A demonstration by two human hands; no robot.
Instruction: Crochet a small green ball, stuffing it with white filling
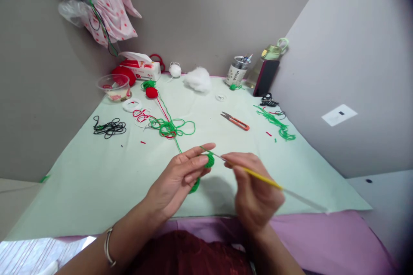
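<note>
Between the thumb and fingers of my left hand (180, 174) is a small green crochet piece (209, 160), part of it showing below the palm too. Its index finger is stretched out, with green yarn over it. My right hand (256, 191) grips a crochet hook (263, 177) with a yellow handle and a thin metal shaft. The hook's tip meets the yarn at the top of the piece. A green strand runs from my left hand up to a loose tangle of green yarn (169, 128). Fingers hide part of the work.
Orange thread snips (237, 121) lie beyond my hands. Black yarn (109, 127) is at left, cut green strands (279, 124) at right. Farther back are a red yarn ball (151, 93), white stuffing (198, 80), a plastic tub (114, 88), a tissue pack (145, 70), a pen holder (237, 72) and a phone (266, 78).
</note>
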